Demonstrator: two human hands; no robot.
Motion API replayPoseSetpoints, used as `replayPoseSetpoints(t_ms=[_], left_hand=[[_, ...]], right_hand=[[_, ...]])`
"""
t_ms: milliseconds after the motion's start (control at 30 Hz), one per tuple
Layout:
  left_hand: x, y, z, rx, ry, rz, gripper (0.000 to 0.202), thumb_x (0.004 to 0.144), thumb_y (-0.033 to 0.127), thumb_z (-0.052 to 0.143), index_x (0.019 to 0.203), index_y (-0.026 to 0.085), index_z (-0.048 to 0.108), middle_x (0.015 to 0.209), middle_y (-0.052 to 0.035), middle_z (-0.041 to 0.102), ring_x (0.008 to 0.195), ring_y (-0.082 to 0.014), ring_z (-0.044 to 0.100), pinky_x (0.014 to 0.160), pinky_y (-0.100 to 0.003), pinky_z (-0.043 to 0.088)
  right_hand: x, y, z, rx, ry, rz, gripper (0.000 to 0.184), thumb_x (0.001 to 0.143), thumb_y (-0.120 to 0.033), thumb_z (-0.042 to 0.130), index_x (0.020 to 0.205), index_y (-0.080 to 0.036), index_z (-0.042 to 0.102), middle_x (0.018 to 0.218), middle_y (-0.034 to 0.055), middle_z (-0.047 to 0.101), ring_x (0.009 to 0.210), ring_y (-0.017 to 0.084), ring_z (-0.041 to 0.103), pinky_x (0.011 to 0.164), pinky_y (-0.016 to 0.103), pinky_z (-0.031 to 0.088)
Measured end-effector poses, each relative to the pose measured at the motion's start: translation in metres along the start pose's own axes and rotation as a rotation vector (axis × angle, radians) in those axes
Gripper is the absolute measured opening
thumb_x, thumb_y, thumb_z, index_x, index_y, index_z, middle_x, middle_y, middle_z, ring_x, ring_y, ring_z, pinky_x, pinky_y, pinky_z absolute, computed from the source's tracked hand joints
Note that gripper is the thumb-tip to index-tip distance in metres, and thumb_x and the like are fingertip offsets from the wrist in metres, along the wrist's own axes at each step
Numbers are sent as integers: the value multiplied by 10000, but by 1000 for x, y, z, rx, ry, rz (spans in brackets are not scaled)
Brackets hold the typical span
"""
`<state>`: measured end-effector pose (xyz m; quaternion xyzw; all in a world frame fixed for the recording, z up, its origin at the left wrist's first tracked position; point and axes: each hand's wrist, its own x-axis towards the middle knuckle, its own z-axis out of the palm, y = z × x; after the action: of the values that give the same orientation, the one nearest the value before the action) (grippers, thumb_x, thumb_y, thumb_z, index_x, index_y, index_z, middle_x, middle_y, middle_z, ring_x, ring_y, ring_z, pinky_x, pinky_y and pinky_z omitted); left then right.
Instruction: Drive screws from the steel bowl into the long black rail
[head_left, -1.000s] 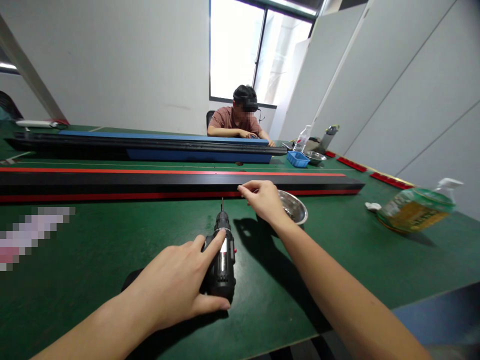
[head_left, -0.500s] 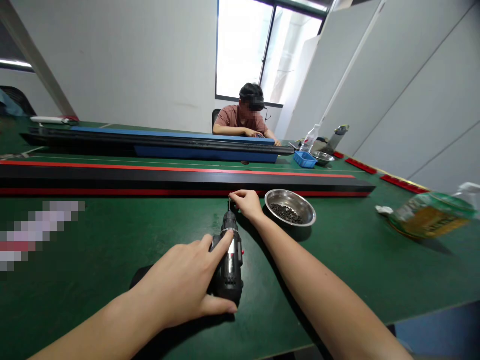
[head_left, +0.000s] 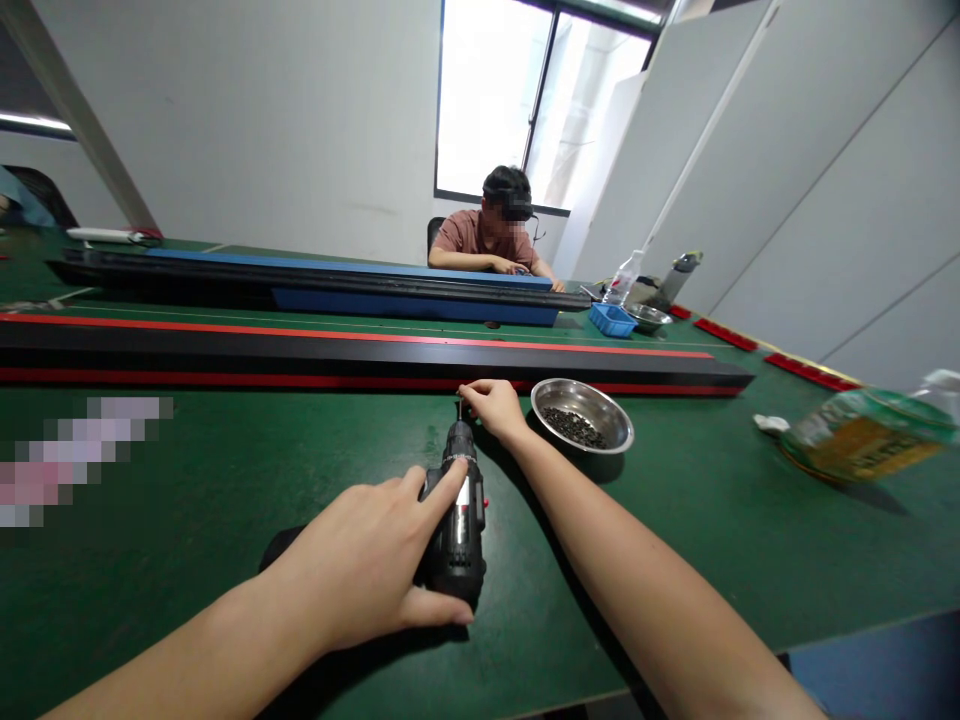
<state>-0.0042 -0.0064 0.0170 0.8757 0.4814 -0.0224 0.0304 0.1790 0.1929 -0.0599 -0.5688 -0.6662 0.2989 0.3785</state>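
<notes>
My left hand (head_left: 375, 560) is wrapped round a black cordless drill (head_left: 459, 535), which lies on its side with its bit pointing away from me. At the tip of the bit, the fingers of my right hand (head_left: 491, 405) are pinched together; whatever is between them is too small to make out. Just beyond the fingertips runs a long black bar with red strips (head_left: 360, 358), its near side facing the drill. Close on the right of my right hand stands a steel bowl (head_left: 619, 425) with many small dark screws (head_left: 574, 428) in it.
Behind the bar lie long black and blue profiles (head_left: 412, 300). A person (head_left: 480, 235) sits across the green table (head_left: 187, 600). A blue basket (head_left: 613, 320) and bottles stand at the far right. Nearer on the right, a large plastic jar (head_left: 862, 440) lies on its side.
The view has shifted very slightly. Both hands and the drill stay in nearly the same place against the bar.
</notes>
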Motion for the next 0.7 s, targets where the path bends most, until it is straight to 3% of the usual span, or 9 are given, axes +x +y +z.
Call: replayPoseSetpoints(t_ms=[233,533,700], left_hand=[[-2,1,-2,-5,17,12,1160,735,799,627,1630,223,166,1203,-178,655,903,-394,718,777,-539,592],[0,2,-1,14,25,16,1172,726,813,626,1625,208,181,1196,-183,657,891,-381,721,770,-522,597],[1,5,0,52,21,9,1159,752,844,558,1622,171,190,1164,-184,657,899,-365,710,763,-496,595]], right_hand=[[-1,0,-1,24,8,-26,319,904,-385,601,817,-150,797,666,47,725,572,158,645,558,241,432],[-6,-5,-2,181,6,-40,385,939,-451,540,947,-161,792,856,68,773,541,131,636,537,232,454],[-7,-6,-3,168,-17,-89,426,947,-489,543,935,-154,806,793,72,762,556,134,629,601,243,485]])
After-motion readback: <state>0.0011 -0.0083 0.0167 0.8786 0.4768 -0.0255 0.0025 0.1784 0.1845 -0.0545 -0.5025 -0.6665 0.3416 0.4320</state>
